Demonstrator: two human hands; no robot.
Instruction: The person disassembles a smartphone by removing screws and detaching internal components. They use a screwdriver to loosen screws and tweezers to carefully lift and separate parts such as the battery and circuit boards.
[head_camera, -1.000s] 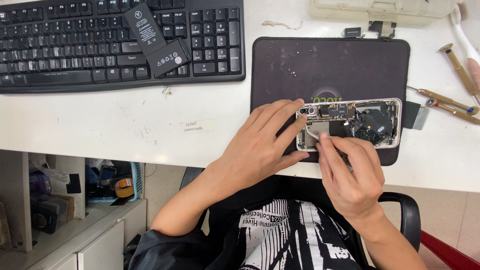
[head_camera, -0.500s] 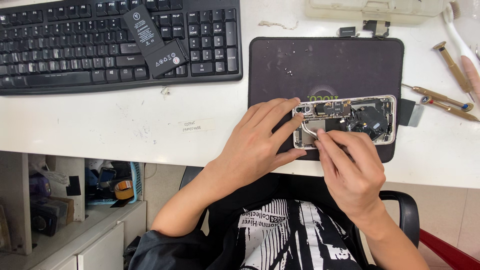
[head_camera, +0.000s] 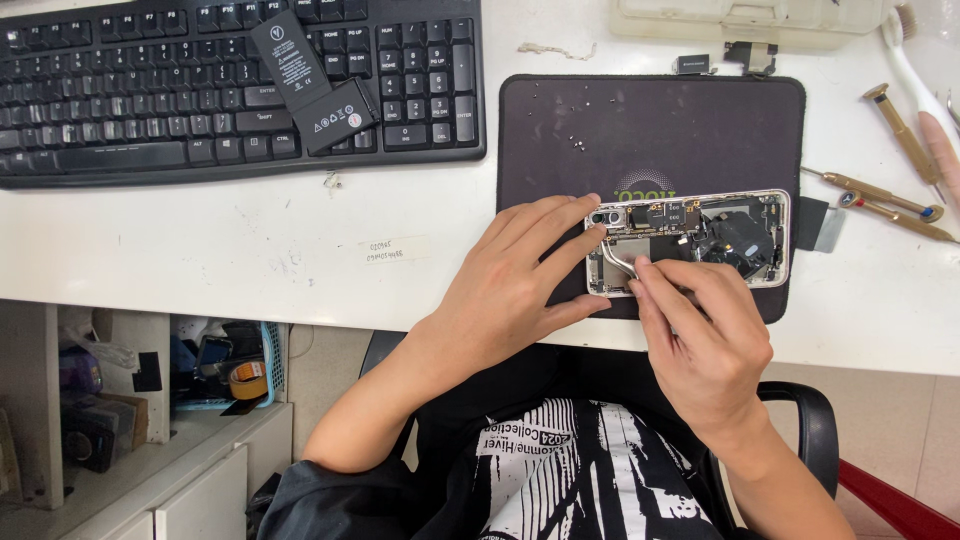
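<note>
Below, white desk (head_camera: 250, 250), black mat (head_camera: 650, 130), opened phone (head_camera: 720, 235), keyboard (head_camera: 200, 90).

A phone-repair workbench: an opened smartphone (head_camera: 690, 240) on a dark work mat (head_camera: 650, 120) at centre right, precision screwdrivers (head_camera: 885, 200) at right, a loose battery (head_camera: 312, 80) on the keyboard (head_camera: 150, 100) upper left.

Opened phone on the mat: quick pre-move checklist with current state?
1. Opened phone fully on the black mat: ok.
2. Left hand steadying the phone's left end: ok.
3. Right hand grip on the curved tweezers: ok.
4. What the tweezer tips hold: cannot tell.
5. Loose battery lying on the keyboard, away from the phone: ok.
6. Tiny screws loose on the mat: not ok.
</note>
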